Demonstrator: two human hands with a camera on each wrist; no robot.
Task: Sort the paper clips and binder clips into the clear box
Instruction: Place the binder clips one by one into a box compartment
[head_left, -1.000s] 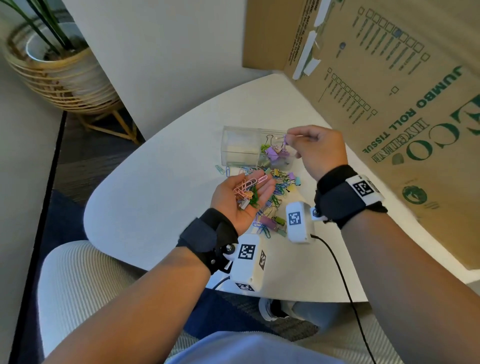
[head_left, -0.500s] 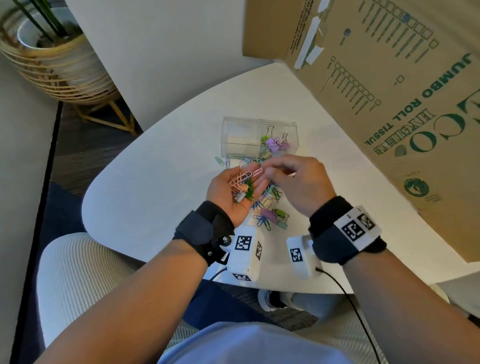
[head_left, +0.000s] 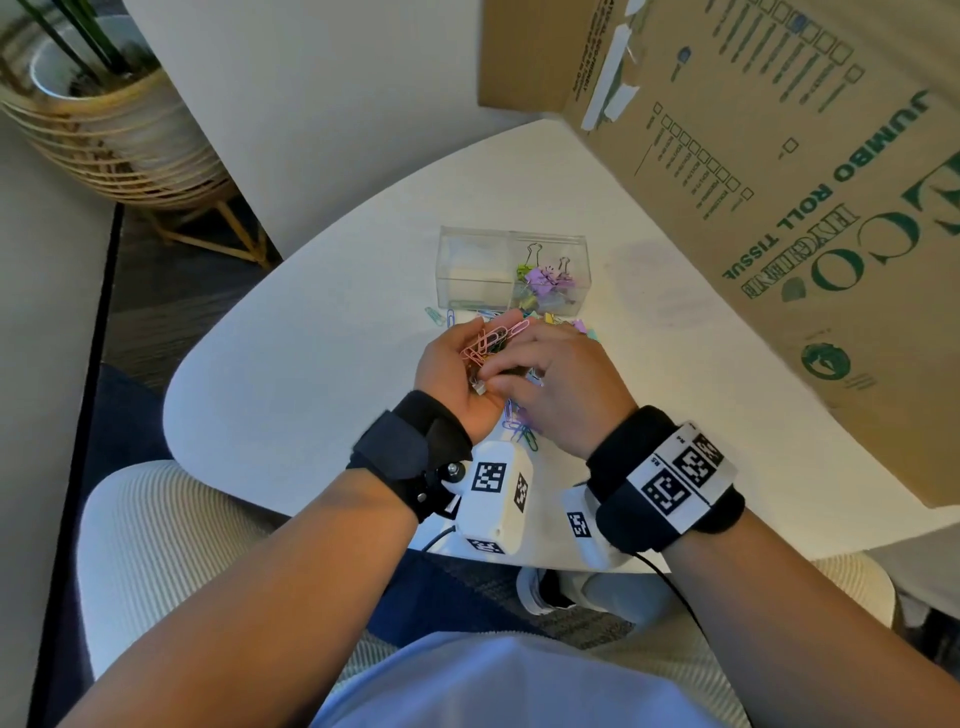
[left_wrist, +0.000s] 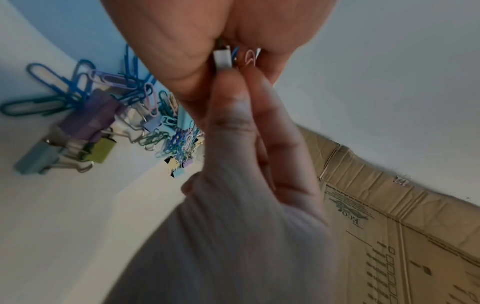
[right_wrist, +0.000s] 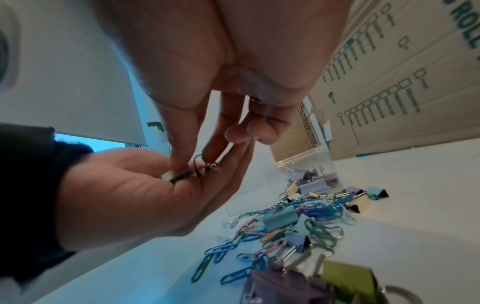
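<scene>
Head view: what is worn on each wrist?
Forearms bare, no sleeves. Left wrist: black strap carrying a white box with black square-code markers. Right wrist: black band with a white marker strip, a second white box under it, a black cable.

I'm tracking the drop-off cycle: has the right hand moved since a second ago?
Yes. The right hand has come back from the clear plastic box toward the person and now pinches a small white binder clip on the left hand.

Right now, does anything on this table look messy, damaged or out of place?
Yes: a heap of coloured paper clips and binder clips lies scattered on the white table in front of the clear plastic box, unsorted. The tall brown cardboard carton beside it has torn tape strips.
</scene>
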